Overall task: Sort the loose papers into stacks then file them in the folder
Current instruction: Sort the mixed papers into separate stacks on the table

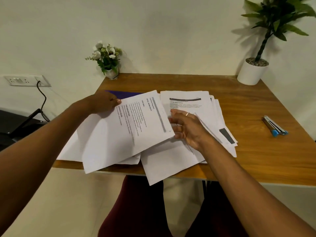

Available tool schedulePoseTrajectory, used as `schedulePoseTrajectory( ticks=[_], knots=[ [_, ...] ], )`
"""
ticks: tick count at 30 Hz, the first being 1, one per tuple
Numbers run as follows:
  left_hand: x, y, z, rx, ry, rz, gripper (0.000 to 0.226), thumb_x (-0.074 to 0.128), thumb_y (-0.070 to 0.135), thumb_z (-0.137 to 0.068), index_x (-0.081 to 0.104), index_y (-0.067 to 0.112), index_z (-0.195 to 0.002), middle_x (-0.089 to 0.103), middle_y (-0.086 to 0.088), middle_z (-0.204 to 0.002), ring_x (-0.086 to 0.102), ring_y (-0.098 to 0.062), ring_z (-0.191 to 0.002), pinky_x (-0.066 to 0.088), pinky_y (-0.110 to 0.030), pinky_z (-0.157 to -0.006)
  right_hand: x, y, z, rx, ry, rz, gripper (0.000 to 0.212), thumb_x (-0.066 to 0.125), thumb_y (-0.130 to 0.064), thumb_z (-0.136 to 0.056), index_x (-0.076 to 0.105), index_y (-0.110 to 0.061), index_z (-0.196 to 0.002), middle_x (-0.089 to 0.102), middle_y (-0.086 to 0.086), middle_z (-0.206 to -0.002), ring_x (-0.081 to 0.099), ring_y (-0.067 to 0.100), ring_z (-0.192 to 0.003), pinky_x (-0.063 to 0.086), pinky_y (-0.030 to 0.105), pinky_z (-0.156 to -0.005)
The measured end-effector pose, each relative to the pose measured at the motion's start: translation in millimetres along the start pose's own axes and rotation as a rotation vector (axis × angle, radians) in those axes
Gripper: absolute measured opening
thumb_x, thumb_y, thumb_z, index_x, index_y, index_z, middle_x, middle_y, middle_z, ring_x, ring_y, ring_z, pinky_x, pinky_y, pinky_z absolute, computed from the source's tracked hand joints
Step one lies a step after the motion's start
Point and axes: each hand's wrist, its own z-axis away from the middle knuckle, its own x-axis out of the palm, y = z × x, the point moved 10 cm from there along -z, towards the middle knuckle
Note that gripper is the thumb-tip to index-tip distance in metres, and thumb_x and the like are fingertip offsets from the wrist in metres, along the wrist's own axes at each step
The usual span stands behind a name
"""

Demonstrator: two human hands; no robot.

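Forearms (42, 147) in close: left grip (104, 104) pinches the printed sheet (136, 120) by a corner, right grip (186, 129) lies loose-fingered against its edge. Probably floppy, slippery paper (I'd hold opposite edges).

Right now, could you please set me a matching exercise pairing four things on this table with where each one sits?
Things: 1 purple folder; 2 pens; 3 white plant pot; 4 flower vase.
Places: A far right corner of the table; B partly under the papers; C far left corner; D right side, apart from the papers.
Pairs: 1-B; 2-D; 3-A; 4-C.
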Motion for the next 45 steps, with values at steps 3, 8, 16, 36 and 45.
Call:
schedulePoseTrajectory(
  ticks=[3,8,16,36,45],
  knots=[
    [3.7,-14.4,-2.0,-0.003,-0.025,-0.082,0.038,0.046,0.027,-0.108,0.051,0.021,-0.071,0.053,0.000,-0.076,0.048,-0.014,-0.070,0.036,-0.030,-0.064,30.5,16.6,1.6,0.043,-0.083,0.205,0.034,0.069,-0.028,-0.097,0.061,-0.019,-0.128,0.079,0.008,-0.099,0.075,0.026,-0.072,0.055,0.028,-0.050],
    [18.0,-22.4,-11.5,0.056,0.020,-0.125,0.031,0.052,0.011,-0.103,0.060,0.020,-0.074,0.060,0.000,-0.081,0.053,-0.014,-0.074,0.034,-0.018,-0.062,53.4,38.5,-3.8,0.074,-0.033,0.437,0.045,0.073,-0.013,-0.091,0.057,-0.020,-0.132,0.079,0.004,-0.084,0.075,0.024,-0.065,0.055,0.027,-0.049],
    [37.6,-24.7,-12.6,0.107,0.089,-0.214,0.019,0.059,0.006,-0.098,0.075,0.013,-0.104,0.070,-0.003,-0.103,0.061,-0.021,-0.094,0.052,-0.042,-0.092,51.2,57.0,-5.1,0.149,-0.031,0.560,0.019,0.070,-0.025,-0.092,0.064,-0.028,-0.110,0.078,0.001,-0.078,0.067,0.014,-0.052,0.046,0.021,-0.044],
    [105.3,170.9,-4.4,0.294,0.052,-0.133,0.058,0.068,0.055,-0.090,0.058,0.029,-0.141,0.057,-0.001,-0.144,0.048,-0.026,-0.134,0.032,-0.052,-0.109,-143.5,-18.6,34.1,-0.083,0.732,1.324,0.072,0.075,-0.062,-0.081,0.055,-0.027,-0.141,0.050,0.007,-0.148,0.038,0.030,-0.137,0.029,0.047,-0.106],
    [116.6,184.2,-15.2,0.177,0.069,-0.204,0.068,0.069,0.060,-0.088,0.054,0.026,-0.144,0.065,0.000,-0.135,0.056,-0.026,-0.126,0.035,-0.050,-0.109,-163.4,-30.7,38.3,-0.115,0.732,1.219,0.065,0.082,-0.043,-0.083,0.056,-0.022,-0.139,0.052,0.008,-0.144,0.043,0.029,-0.136,0.028,0.046,-0.108]
  ],
)
